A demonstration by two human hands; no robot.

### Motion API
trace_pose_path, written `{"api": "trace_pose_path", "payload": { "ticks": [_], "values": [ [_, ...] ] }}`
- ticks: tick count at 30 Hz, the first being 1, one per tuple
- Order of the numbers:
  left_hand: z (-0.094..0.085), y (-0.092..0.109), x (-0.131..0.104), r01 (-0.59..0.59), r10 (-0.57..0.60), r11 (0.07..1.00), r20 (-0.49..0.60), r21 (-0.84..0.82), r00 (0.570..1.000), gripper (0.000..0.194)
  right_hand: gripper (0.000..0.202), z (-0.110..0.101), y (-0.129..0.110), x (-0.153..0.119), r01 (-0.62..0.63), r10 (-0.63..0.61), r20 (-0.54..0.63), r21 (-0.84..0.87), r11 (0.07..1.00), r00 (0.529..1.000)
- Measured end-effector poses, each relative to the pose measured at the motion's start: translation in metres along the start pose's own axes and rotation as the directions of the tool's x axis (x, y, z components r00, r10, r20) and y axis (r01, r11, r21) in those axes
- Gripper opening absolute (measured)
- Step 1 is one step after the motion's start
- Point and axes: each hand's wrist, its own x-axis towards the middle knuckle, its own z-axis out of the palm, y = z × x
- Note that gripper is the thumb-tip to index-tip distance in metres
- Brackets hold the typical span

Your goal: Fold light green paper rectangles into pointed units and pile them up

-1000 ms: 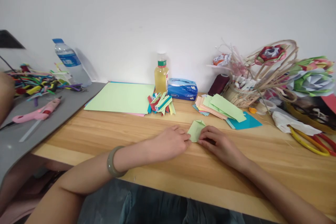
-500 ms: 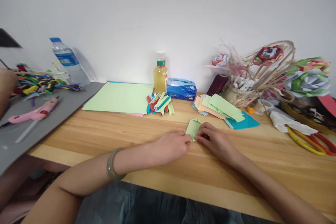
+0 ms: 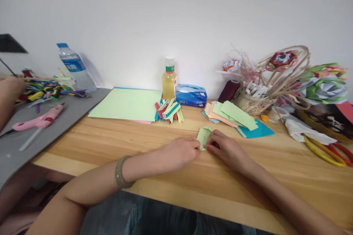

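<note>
A small light-green folded paper piece (image 3: 204,134) lies on the wooden table (image 3: 138,143) in front of me. My left hand (image 3: 180,152), with a grey-green bangle on its wrist, pinches the piece's near left edge. My right hand (image 3: 226,148) presses and holds its near right edge. Both hands rest on the tabletop, fingertips almost meeting at the paper's lower corner.
Behind lie a pile of folded colored strips (image 3: 169,110), a large green sheet (image 3: 127,104), cut paper rectangles (image 3: 234,115), a yellow bottle (image 3: 169,80) and a tissue box (image 3: 191,95). Scissors (image 3: 328,150) and paper flowers (image 3: 322,84) sit right. Another person's hand (image 3: 9,90), a pink glue gun (image 3: 38,121) and a water bottle (image 3: 75,68) are left.
My hands stay on the green piece, with the fingers drawn slightly closer over its near corner. The other person's hand at far left has moved a little.
</note>
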Motion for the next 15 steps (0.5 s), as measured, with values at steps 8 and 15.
{"api": "trace_pose_path", "payload": {
  "ticks": [8,15],
  "values": [
    [0.014,0.002,0.005,0.137,-0.144,0.987,-0.076,-0.089,0.987,0.020,0.011,-0.001,-0.003,0.000,-0.009,0.009,-0.007,-0.019,1.000,1.000],
    [0.007,0.010,0.009,0.145,-0.145,0.988,-0.011,0.057,0.989,0.027,0.006,-0.002,-0.011,-0.002,-0.064,0.063,-0.010,-0.121,0.991,0.998]
  ]
}}
